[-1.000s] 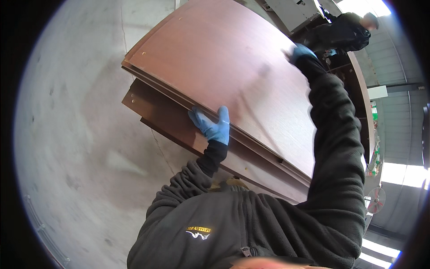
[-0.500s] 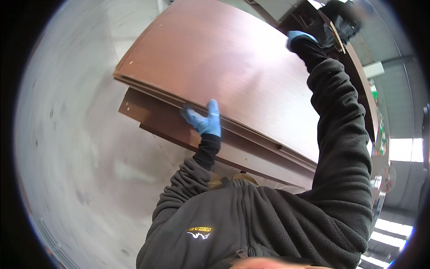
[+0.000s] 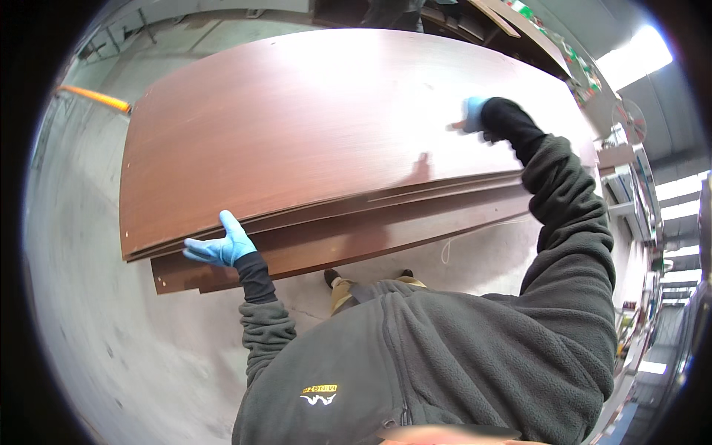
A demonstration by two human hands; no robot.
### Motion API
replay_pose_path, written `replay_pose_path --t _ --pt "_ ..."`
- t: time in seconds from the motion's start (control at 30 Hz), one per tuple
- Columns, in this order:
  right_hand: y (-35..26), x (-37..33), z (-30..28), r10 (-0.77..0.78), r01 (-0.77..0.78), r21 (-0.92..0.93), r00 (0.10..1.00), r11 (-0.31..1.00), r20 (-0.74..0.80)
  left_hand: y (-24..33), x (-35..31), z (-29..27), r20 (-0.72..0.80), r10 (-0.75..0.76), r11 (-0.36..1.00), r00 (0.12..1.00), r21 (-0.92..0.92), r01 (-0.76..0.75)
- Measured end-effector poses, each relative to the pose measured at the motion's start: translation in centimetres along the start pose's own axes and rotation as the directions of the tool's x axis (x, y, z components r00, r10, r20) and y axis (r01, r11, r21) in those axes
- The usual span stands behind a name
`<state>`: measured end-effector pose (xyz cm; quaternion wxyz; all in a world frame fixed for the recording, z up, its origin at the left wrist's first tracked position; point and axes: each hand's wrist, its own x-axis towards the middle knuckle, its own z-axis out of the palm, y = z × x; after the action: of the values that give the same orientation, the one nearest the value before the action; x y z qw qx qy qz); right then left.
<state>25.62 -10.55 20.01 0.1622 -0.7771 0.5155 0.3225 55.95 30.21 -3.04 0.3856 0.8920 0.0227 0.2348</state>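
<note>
A stack of large reddish-brown wood panels (image 3: 297, 133) lies in front of me, its top sheet smooth and shiny with glare. My left hand (image 3: 222, 246), in a light blue glove, is at the near edge of the stack toward its left end. Its thumb points up and its fingers stretch out to the left along the panel edges; whether it presses on them I cannot tell. Over the right part of the top panel is my right hand (image 3: 476, 115), also blue-gloved and blurred. One finger seems to point left, and a shadow falls on the panel below.
Lower brown panels (image 3: 326, 248) stick out nearer to me under the stack. An orange bar (image 3: 96, 96) is beyond the left end. Another person's dark-clothed legs (image 3: 393, 13) show at the far side, beside more boards (image 3: 493, 16). A fan (image 3: 629, 119) stands at the right.
My view has turned, so the stack now lies more crosswise. My left hand has slid left along the near edge toward the corner. My right hand has come back from the far edge over the panel.
</note>
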Motion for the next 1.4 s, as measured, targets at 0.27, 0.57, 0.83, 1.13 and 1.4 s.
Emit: replay_pose_path --t 0.27,0.57,0.83,1.13,1.4 --pt "20.0 -5.9 5.8 -0.11 0.094 0.371 0.994 0.924 0.023 18.7 -18.5 2.5 0.183 0.845 0.518 0.503 -0.516 -0.682" --pt "44.6 -7.2 9.3 0.394 -0.315 0.247 0.816 0.917 -0.423 33.9 -44.8 3.8 0.289 0.957 0.24 0.038 -0.705 -0.667" --pt "49.4 -1.4 9.8 -0.043 0.167 0.536 0.971 0.828 -0.236 48.5 -59.1 7.2 0.293 0.933 0.102 -0.21 -0.773 -0.626" --pt "73.6 2.9 6.4 0.701 -0.61 0.345 0.624 0.713 -0.345 48.9 -64.1 10.1 0.264 0.915 0.015 -0.305 -0.777 -0.629" --pt "80.5 1.9 8.9 0.401 -0.173 0.76 0.907 0.626 -0.124 51.6 -65.2 8.9 0.372 0.885 0.079 -0.279 -0.711 -0.699"
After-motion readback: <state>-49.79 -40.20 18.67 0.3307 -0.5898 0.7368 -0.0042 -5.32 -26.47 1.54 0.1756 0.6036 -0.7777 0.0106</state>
